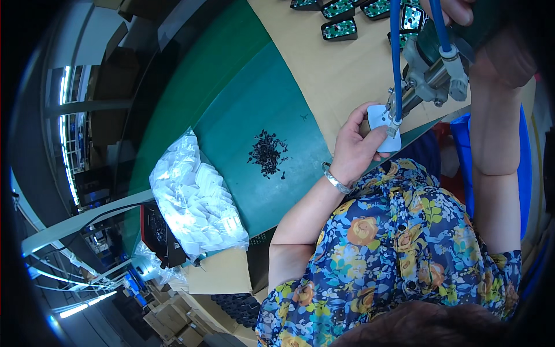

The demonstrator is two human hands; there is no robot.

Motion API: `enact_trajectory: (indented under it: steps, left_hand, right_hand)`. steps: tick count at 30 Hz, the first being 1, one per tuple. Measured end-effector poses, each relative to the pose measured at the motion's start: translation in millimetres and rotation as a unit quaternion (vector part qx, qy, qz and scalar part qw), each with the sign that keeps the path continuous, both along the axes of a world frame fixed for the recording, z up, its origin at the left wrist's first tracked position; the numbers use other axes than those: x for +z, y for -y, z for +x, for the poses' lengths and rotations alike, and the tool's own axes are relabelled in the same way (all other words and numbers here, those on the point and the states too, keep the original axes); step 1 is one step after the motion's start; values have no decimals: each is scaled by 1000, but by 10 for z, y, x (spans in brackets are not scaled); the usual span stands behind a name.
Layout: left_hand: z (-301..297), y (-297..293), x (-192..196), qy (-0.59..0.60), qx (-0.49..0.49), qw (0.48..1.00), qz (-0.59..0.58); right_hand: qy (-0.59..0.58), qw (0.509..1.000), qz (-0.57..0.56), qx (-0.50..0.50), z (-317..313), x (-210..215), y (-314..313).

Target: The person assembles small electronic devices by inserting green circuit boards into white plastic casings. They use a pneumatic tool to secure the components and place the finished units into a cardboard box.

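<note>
My left hand pinches a small white plastic plate with small holes, thumb on top and fingers beneath. The plate is directly under the tip of a metal tool head, which is fed by blue hoses; whether the tip touches it I cannot tell. My right hand is at the upper right edge, behind the machine's dark body. Its visible fingers are curled, and what they hold is hidden. Near the tool, black housings with green circuit boards lie on the cardboard.
A pile of small black parts lies on the green mat. Left of it is a clear bag of white plates, beside a red and black box. Brown cardboard covers the table's far side. A blue bin stands at the right.
</note>
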State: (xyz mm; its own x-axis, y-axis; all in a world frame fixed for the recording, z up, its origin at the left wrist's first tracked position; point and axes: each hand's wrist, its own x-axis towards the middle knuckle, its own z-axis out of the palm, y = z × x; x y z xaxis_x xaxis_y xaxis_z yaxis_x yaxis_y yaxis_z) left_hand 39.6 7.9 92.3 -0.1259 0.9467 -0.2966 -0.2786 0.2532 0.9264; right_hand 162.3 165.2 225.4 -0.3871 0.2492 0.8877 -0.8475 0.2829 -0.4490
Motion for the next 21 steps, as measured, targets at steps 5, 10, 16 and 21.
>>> enact_trajectory:
  steps: [5, 10, 16, 21]
  left_hand:
    - [-14, 12, 37, 13, 7, 1000, 1]
    - [0, 40, 10, 5, 24, 1000, 0]
    - [-234, 106, -230, -104, 20, 994, 30]
    - [-230, 120, -180, -21, 39, 998, 43]
  right_hand:
    - [10, 1000, -7, 2, -49, -5, 72]
    - [13, 1000, -16, 0, -18, -48, 74]
    - [21, 999, -26, -13, 44, -152, 100]
    - [29, 998, -36, -32, 206, -243, 89]
